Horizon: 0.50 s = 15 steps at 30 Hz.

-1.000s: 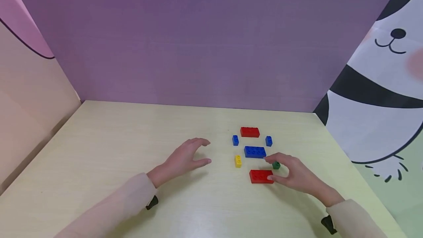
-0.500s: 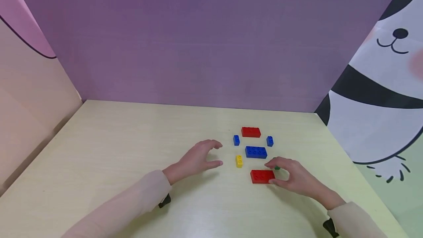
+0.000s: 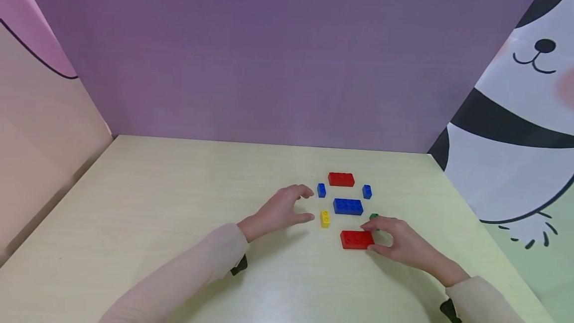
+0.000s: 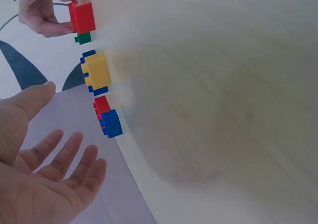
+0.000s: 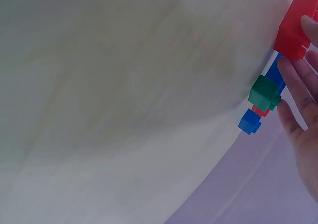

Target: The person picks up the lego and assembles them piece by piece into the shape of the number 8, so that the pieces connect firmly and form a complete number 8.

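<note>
My right hand pinches the right end of the near red brick, thumb on the near side and fingers on the far side. The right wrist view also shows thumb and fingers at this red brick, with a green brick beside the fingers. In the head view that green brick is mostly hidden behind the hand. My left hand is held over the table with thumb and fingers apart, holding nothing. Nearest to it are a small yellow brick and a small blue brick.
A long blue brick lies in the middle of the group. Behind it are another small blue brick and a second red brick. A purple wall stands along the back edge of the pale table.
My left hand has moved right, toward the bricks. My right hand's fingers have come down closer around the near red brick's end, which stays in about the same place.
</note>
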Motion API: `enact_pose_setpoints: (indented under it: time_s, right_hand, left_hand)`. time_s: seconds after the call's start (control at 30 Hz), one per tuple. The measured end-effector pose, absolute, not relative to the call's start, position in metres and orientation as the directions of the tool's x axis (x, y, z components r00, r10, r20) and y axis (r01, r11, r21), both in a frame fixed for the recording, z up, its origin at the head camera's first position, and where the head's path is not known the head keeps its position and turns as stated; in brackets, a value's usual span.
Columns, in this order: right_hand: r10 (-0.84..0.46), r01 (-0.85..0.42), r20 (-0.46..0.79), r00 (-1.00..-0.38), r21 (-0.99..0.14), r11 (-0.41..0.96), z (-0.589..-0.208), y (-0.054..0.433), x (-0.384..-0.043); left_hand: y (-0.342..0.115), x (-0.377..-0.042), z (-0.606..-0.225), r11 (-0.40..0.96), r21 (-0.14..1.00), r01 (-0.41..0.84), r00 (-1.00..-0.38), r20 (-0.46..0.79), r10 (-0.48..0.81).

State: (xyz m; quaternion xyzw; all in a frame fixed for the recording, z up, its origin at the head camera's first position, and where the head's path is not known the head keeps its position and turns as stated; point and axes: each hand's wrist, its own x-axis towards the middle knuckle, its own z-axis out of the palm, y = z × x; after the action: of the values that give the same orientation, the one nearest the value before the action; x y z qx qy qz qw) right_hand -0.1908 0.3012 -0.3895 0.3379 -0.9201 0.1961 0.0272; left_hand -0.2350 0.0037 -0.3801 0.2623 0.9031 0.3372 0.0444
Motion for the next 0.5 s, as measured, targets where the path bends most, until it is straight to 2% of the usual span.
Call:
enact_pose_setpoints:
  time_s: [0.5]
  right_hand:
    - [-0.582,-0.588,0.132,-0.802,-0.340,0.734,-0.389,0.303,-0.190]
  left_hand:
    - [0.029,-0.240,-0.384,0.638,0.643,0.424,-0.850,0.039,0.525]
